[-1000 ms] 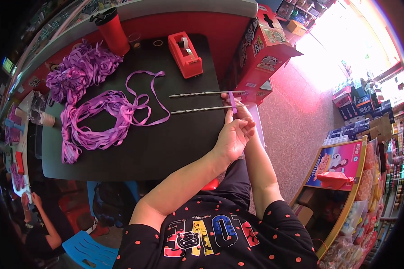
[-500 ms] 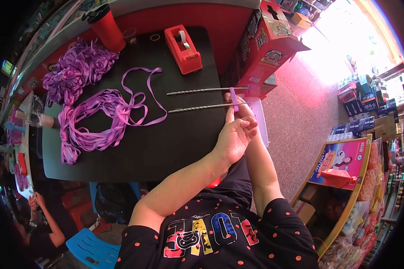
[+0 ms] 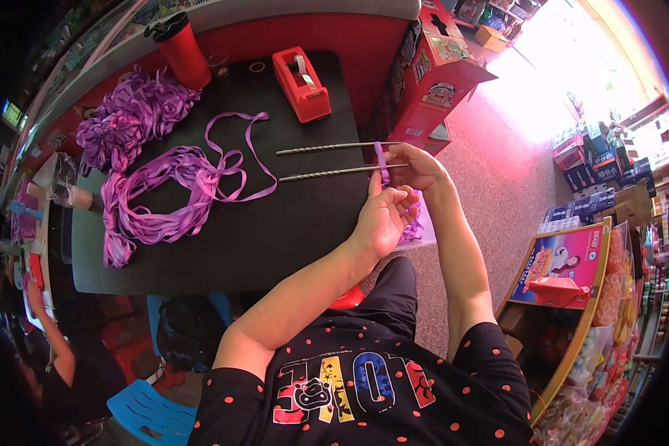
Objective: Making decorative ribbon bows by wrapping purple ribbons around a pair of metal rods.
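Observation:
Two thin metal rods with twisted shafts, an upper rod (image 3: 323, 148) and a lower rod (image 3: 323, 175), jut side by side past the table's right edge. A purple ribbon (image 3: 381, 160) is wound across both near their right ends. My left hand (image 3: 383, 223) is below the lower rod, its index finger raised against the ribbon and its other fingers curled. My right hand (image 3: 424, 169) is closed at the ribbon's right side, its fingertips partly hidden. On the table, a looped ribbon bundle (image 3: 193, 223) has a loose strand trailing toward the rods.
A tangled ribbon heap (image 3: 137, 108), a red tumbler (image 3: 182, 56) and a red tape dispenser (image 3: 302, 85) stand on the black table (image 3: 275, 260). Beyond its right edge are a red carton (image 3: 435, 74) and a tub (image 3: 427, 234) holding purple ribbon. Another person's arm (image 3: 56, 334) shows at left.
My right hand has come out from behind the left and swung up to the right side of the ribbon. My left hand stays by the lower rod. The view has shifted slightly.

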`<state>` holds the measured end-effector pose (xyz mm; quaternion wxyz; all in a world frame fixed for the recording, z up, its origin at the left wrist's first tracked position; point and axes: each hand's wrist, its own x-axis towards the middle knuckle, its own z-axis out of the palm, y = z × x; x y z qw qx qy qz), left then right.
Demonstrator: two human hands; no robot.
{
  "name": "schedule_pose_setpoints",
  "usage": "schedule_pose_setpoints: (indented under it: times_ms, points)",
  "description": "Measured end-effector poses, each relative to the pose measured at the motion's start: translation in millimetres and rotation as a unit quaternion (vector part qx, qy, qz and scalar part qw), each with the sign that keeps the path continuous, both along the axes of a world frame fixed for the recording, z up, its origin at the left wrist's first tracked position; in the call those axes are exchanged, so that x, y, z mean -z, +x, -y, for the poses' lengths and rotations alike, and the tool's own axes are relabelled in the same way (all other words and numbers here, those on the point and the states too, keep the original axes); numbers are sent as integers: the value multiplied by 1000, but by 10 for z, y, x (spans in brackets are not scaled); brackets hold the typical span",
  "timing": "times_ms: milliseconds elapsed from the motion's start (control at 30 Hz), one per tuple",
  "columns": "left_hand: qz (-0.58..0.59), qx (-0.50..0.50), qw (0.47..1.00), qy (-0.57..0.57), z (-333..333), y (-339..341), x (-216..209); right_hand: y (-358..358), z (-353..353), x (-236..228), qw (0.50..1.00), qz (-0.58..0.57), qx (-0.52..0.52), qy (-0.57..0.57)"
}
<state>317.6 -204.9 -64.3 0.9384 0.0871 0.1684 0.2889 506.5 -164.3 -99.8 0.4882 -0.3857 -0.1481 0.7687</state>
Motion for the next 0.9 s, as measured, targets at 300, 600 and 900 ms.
schedule_pose_setpoints:
  times_ms: [300, 600, 900]
  points:
    - [-33, -43, 999, 1, -50, 89, 114, -127, 46, -313, 988, 148, -39, -8]
    - [20, -36, 999, -26, -54, 27, 65, -255, 129, -562, 957, 286, 46, 5]
    - [45, -3, 998, -43, -94, 9, 62, -202, 201, -586, 908, 416, 54, 15]
